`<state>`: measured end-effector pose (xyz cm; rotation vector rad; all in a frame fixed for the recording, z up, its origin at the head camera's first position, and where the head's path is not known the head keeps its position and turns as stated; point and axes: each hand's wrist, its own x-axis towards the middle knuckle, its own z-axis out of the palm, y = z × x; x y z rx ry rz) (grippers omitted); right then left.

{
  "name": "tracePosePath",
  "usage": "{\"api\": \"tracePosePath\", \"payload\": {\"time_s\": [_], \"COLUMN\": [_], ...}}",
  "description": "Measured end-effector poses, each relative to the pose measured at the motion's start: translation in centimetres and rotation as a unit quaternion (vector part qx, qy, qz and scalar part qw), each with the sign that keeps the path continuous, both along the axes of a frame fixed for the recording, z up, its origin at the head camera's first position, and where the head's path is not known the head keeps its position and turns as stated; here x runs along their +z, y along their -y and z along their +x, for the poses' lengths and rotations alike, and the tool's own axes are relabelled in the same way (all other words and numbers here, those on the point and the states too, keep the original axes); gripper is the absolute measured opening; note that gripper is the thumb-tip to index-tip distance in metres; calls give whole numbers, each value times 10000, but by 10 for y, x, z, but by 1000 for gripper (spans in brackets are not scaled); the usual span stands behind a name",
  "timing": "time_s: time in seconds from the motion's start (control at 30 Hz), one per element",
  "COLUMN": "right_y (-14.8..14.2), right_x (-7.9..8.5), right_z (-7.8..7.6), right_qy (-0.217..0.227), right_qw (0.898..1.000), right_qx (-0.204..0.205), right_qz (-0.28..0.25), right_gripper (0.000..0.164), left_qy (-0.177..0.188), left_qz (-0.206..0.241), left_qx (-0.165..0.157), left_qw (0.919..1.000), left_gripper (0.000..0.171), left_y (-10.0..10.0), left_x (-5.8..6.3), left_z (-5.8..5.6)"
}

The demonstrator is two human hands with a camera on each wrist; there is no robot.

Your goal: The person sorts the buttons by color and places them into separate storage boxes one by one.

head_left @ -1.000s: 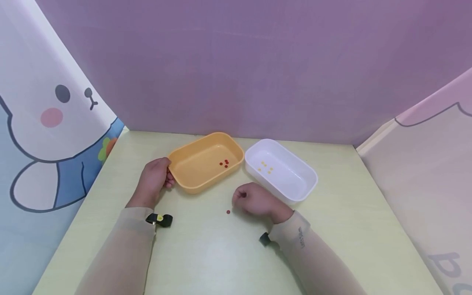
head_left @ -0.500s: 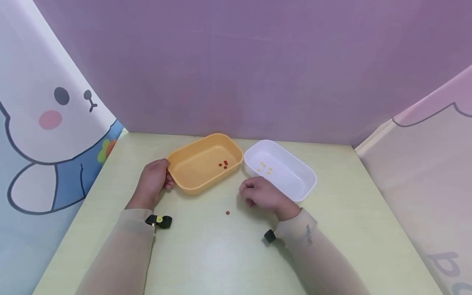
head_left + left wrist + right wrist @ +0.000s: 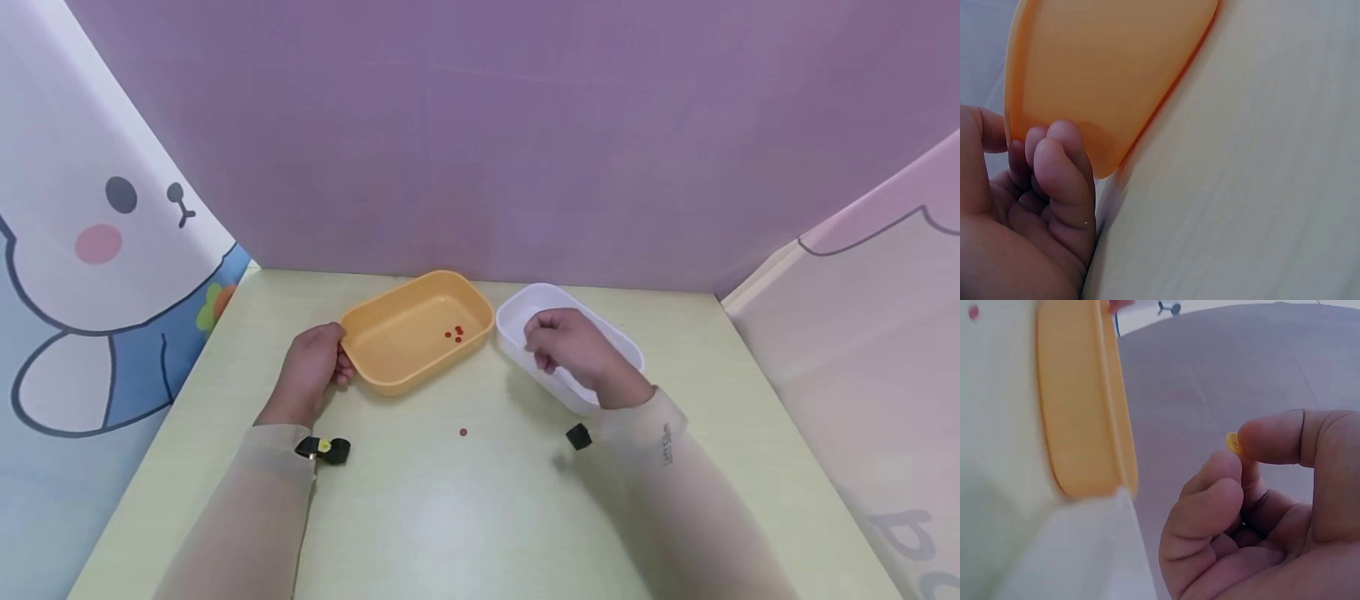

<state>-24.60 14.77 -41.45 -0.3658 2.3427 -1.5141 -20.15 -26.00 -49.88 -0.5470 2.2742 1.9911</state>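
My left hand [image 3: 311,367] holds the near left end of an orange tray [image 3: 397,382], its thumb at the rim and fingers curled against the outer wall in the left wrist view. Several small red discs [image 3: 459,333] lie inside that tray, toward its right end. Over the white tray [image 3: 626,350], my right hand [image 3: 573,346] pinches a small yellow button [image 3: 1232,442] between thumb and forefinger. The hand covers much of the white tray's inside, so the yellow pieces there are hidden in the head view.
One red disc [image 3: 463,432] lies on the pale tabletop [image 3: 420,517] in front of the trays. The two trays stand side by side, their near ends close together. A purple backdrop [image 3: 480,150] rises behind the table, with printed panels on both sides.
My right hand has risen from the table beside the red disc and moved right and away from me, over the white tray. The left hand and the orange tray stay in place.
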Motion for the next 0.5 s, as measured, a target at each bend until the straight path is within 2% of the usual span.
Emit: {"api": "tracePosePath", "payload": {"time_s": [0.23,0.37,0.5], "right_y": [-20,-29,-38], "right_x": [15,18,17], "right_z": [-25,-40,-56], "right_qy": [97,393,806], "right_qw": [9991,9971,9925], "right_qx": [-388,-593,-840], "right_qz": [-108,-267,-373], "right_gripper": [10,7,11], "left_qy": [-6,13,26], "left_qz": [-24,-9,31], "left_qx": [-12,-13,-14], "left_qw": [10000,10000,10000], "left_gripper": [43,43,43], "left_y": [0,0,0], "left_x": [-1,-1,-1], "left_z": [-1,-2,-2]}}
